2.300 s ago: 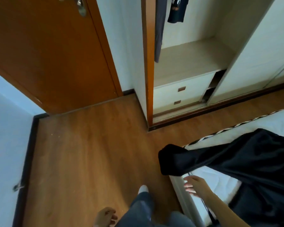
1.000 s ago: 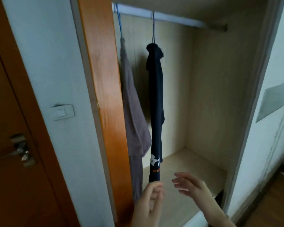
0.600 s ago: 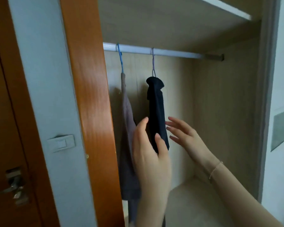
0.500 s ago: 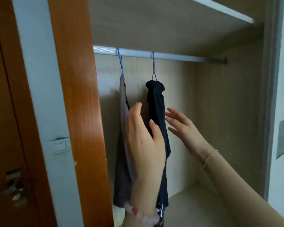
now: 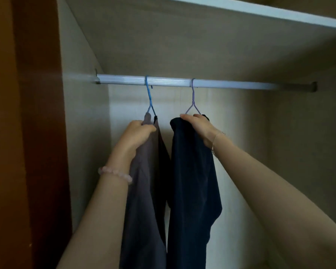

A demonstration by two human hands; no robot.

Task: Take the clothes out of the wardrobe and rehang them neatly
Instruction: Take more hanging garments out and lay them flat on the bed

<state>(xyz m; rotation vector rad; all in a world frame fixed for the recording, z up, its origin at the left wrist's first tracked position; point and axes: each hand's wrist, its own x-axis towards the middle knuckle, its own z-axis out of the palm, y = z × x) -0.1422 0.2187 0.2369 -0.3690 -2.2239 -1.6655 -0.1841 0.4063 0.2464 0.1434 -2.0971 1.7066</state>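
Two garments hang from the silver wardrobe rail. A grey garment hangs on a blue hanger at the left. A dark navy garment hangs on a purple hanger to its right. My left hand grips the top of the grey garment just under the blue hook. My right hand grips the top of the navy garment at the purple hanger's shoulder. Both hooks sit on the rail.
An orange-brown wooden frame post borders the compartment on the left. A pale shelf runs overhead. The beige back wall shows to the right of the navy garment, where nothing hangs from the rail.
Both hands rose from open beside the garments and closed on their tops at the hangers. The camera tilted up and moved closer to the rail.
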